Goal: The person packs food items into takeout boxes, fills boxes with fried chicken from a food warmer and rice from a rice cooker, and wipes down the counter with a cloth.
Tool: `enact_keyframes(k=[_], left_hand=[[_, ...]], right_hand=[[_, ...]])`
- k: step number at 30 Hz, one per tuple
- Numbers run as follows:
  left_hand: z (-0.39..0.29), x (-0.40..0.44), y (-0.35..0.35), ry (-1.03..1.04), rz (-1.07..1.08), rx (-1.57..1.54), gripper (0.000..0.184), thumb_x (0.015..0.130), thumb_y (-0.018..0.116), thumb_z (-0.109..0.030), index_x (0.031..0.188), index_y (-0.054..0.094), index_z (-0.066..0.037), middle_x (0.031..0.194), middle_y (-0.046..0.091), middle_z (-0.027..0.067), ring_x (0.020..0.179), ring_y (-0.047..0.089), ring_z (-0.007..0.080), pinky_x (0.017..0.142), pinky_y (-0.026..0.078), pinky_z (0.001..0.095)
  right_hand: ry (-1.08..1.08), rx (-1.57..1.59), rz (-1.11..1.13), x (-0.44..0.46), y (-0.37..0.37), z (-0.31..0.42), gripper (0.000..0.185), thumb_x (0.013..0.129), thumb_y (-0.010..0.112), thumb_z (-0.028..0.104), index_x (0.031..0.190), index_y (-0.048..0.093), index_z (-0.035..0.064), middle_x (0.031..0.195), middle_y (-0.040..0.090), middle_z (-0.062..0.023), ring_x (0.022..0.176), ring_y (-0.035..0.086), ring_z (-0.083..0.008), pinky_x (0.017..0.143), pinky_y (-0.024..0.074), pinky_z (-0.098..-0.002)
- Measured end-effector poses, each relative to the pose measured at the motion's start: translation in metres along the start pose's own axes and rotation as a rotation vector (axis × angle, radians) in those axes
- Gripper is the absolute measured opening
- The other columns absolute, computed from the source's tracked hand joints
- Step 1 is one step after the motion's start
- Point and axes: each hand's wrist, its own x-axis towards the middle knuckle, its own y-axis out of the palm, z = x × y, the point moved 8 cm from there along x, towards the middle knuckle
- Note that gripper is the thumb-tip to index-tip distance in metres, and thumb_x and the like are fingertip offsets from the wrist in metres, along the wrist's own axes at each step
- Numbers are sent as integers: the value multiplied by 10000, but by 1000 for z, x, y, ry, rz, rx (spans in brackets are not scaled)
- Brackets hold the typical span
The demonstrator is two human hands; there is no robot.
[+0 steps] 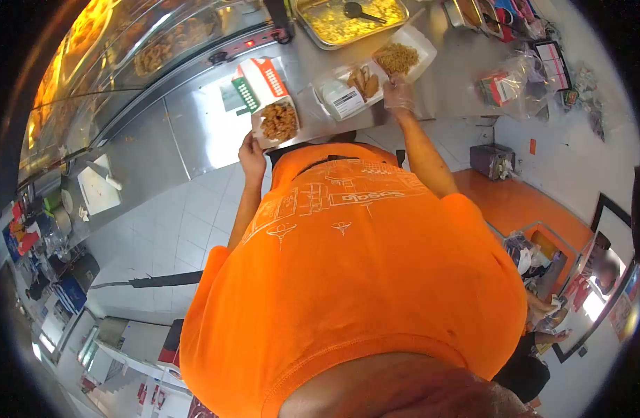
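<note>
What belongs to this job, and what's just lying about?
Likely job:
- open fried-food box at left hand
- open box of apparent noodles at right hand
- yellow-food tray with black spoon

Apparently lying about:
- white cutting board
- clear plastic bag
- grey case

The person's orange shirt [376,279] has a ribbed collar [362,347] and sleeves [219,268] ending well short of the hands [251,156] [398,97]; white line drawings [314,198] and lettering [379,198] mark the part nearer them.
</note>
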Motion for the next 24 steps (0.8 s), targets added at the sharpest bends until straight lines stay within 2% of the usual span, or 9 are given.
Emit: enact_keyframes(k=[2,6,8,10,13,14,18,23,24], left_hand=[[-11,-5,35,-95,10,-34,348,980,436,-21,1268,591,98,1117,705,212,1007,686,249,885,535,350],[-4,-5,87,-183,-23,-32,342,966,463,-56,1242,624,66,1057,706,277,992,706,360,882,531,405],[-12,6,102,-64,-28,172,342,968,470,-63,1251,625,52,1067,704,272,1000,701,381,880,533,419],[-30,12,107,12,-6,217,337,973,482,-73,1260,626,29,1090,699,265,1014,691,405,878,536,441],[-33,26,116,16,108,121,329,977,483,-72,1257,628,22,1067,705,263,1000,703,382,862,543,427],[-19,31,124,-63,147,16,331,977,480,-66,1261,627,19,1001,719,244,942,727,326,815,556,406],[-40,51,133,-57,283,135,361,973,478,-76,1296,609,15,916,723,208,841,732,253,750,562,372],[-20,72,153,-35,328,-68,407,995,513,-160,1360,554,15,1032,722,218,905,717,228,775,552,359],[-11,72,156,-35,294,-44,420,1004,526,-178,1378,536,12,1056,717,199,900,706,219,773,549,347]], right_hand=[[-107,57,-39,17,-19,-9,156,856,641,194,920,625,52,820,675,-232,812,665,-441,724,522,-487],[61,-120,132,45,-32,-26,320,942,540,318,1038,693,54,942,688,-252,893,676,-428,763,533,-508],[-10,-273,312,49,-33,-24,334,963,523,335,1053,696,64,982,693,-245,918,682,-415,776,538,-497],[-127,-299,287,41,-26,-11,315,936,559,345,980,693,64,923,697,-224,883,681,-423,750,537,-515],[-96,-389,301,23,5,-15,322,934,556,335,932,681,38,895,699,-216,874,680,-424,741,536,-528],[-48,-424,314,22,10,-23,329,940,545,327,926,675,25,896,698,-217,878,680,-423,743,536,-530],[29,-409,282,5,-8,-16,354,946,508,325,905,667,11,892,694,-229,882,677,-430,755,534,-539],[104,-299,193,29,-37,-29,369,953,484,344,907,680,35,892,689,-251,860,675,-446,766,526,-558],[102,-346,268,36,-57,-13,314,928,576,343,886,660,44,835,687,-235,795,683,-412,723,547,-495]])
